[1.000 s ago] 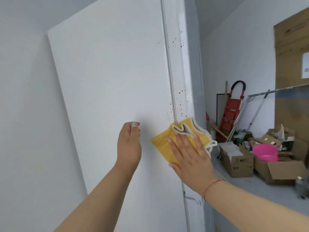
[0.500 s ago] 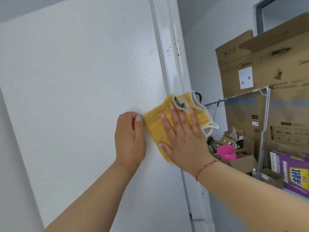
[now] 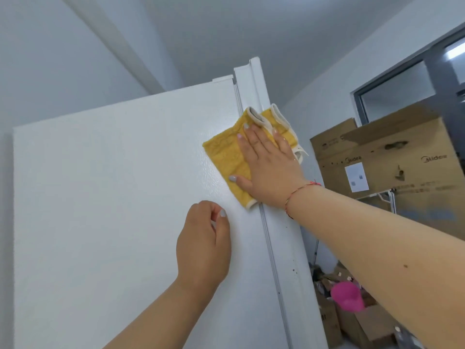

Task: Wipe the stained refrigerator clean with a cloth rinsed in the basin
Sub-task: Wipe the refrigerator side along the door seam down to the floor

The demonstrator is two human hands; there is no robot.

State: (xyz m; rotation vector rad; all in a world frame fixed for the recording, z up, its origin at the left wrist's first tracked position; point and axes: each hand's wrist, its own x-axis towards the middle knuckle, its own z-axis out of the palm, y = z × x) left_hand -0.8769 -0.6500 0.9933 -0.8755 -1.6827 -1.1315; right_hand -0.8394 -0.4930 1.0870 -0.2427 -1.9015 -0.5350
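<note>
Refrigerator (image 3: 113, 197) side and door edge fill most of what I can see, a tall white cabinet reaching nearly to the ceiling. High up near its top corner, the yellow cloth (image 3: 226, 157) with its pale trim lies spread across the seam where the side panel meets the door. The person's right hand (image 3: 270, 165) lies flat on that cloth, fingers straight and slightly spread, palm pushing it against the surface rather than gripping it; a thin red string bracelet (image 3: 299, 191) circles the wrist. Below it, the left hand (image 3: 203, 245) rests against the white panel with its fingers loosely curled in and nothing between them, apart from the cloth. Lower down the door edge, a few small dark specks (image 3: 294, 269) dot the white strip, well below the cloth. Off to the right, behind the raised forearm, big brown cardboard boxes (image 3: 377, 152) lean by the wall, one bearing a white label. Near the floor, a pink basin (image 3: 347, 297) sits among more open cartons, partly hidden by the arm.
</note>
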